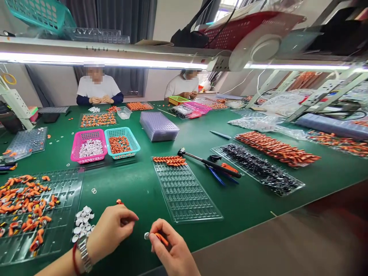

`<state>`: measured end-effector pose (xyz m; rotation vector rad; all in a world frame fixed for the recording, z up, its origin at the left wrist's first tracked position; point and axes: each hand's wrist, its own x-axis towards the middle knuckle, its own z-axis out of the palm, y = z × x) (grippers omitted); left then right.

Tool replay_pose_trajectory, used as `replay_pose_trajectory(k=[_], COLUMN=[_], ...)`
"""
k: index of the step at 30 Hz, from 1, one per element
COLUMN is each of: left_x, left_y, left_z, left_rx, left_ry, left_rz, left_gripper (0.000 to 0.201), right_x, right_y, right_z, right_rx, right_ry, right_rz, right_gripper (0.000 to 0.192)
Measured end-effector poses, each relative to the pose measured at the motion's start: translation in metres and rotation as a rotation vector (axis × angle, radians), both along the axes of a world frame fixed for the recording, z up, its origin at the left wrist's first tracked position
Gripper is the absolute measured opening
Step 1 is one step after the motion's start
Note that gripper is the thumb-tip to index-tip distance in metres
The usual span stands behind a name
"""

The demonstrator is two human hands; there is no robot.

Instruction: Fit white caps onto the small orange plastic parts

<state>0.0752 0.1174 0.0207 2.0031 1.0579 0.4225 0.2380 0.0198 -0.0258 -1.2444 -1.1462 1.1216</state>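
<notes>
My right hand [172, 245] pinches a small curved orange plastic part [162, 238] between thumb and fingers. A white-and-metal round end [147, 235] sticks out on its left side. To the left, my left hand [116, 226] hovers low with its fingers curled in; whatever they may hold is hidden. A small orange-red piece [119, 202] shows just behind its knuckles. Beside the left wrist lies a pile of white round caps [83, 222]. Farther left, a clear tray [67, 211] carries loose orange parts with metal and yellow bits. Ahead stands a clear slotted tray [186, 191], its far rows filled with orange parts.
Pink basket [75, 147] and turquoise basket [137, 147] hold white caps and orange parts. A hammer [211, 163] and blue-handled pliers [215, 175] lie beside a tray of black pieces [255, 166]. Stacked purplish trays [159, 126] stand behind. Two people sit opposite, under a lit shelf.
</notes>
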Motion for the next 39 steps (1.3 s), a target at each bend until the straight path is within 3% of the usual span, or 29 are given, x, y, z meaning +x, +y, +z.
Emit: replay_pose_trajectory(k=[4,7,9,16,23,32,39], left_x=[-0.025,-0.035,-0.036,-0.037,-0.036,-0.027,-0.025], left_y=[-0.03,-0.052,-0.064,-0.079,-0.082,-0.083,-0.084], left_z=[-0.01,-0.019,-0.023,-0.024,-0.023,-0.023,-0.023], left_rx=[-0.282,-0.632,-0.728,-0.628,-0.59,-0.662,-0.669], left_ry=[-0.254,-0.643,-0.761,-0.8,-0.833,-0.934,-0.95], left_rz=[0.112,0.322,0.416,0.616,0.693,0.808,0.821], left_gripper=[0.026,0.031,0.029,0.027,0.028,0.033,0.036], right_x=[-0.012,-0.022,-0.027,-0.041,-0.049,-0.053,-0.056], right_y=[0.005,0.006,0.005,0.003,0.004,0.003,0.003], right_z=[0.01,0.02,0.025,0.028,0.026,0.025,0.025], right_rx=[0.078,0.097,0.096,0.13,0.198,0.151,0.17], right_ry=[-0.083,-0.153,-0.2,-0.395,-0.489,-0.484,-0.482], right_rz=[0.016,0.065,0.106,0.13,0.096,0.057,0.008], right_gripper=[0.022,0.018,0.016,0.014,0.013,0.013,0.011])
